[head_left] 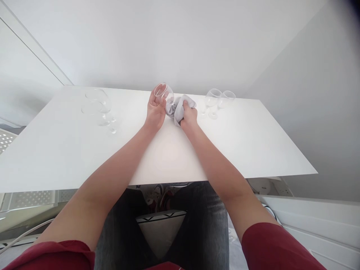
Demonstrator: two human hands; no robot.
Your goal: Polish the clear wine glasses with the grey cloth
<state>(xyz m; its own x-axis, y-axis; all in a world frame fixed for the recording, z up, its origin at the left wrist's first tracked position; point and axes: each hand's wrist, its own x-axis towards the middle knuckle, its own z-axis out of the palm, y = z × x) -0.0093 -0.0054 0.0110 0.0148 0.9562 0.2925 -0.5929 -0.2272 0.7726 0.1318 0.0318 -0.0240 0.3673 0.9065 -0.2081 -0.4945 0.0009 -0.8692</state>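
My left hand (156,108) is closed around the bowl of a clear wine glass (165,92), which is tilted with its rim toward the upper left. In my right hand (189,112) is a bunched light grey cloth (180,108), wrapped about the glass's stem end, so the stem and foot are hidden. Both hands are above the far middle part of the white table (168,157). To the right stand two more stemmed glasses, one wine glass (213,98) and another wine glass (227,98) close beside it.
Several clear glasses (97,103) are at the table's left, some seemingly lying on their sides; their outlines are faint. A white wall (168,41) rises behind the table. Below the front edge are my legs (208,217) and, at the right, a white drawer unit (323,221).
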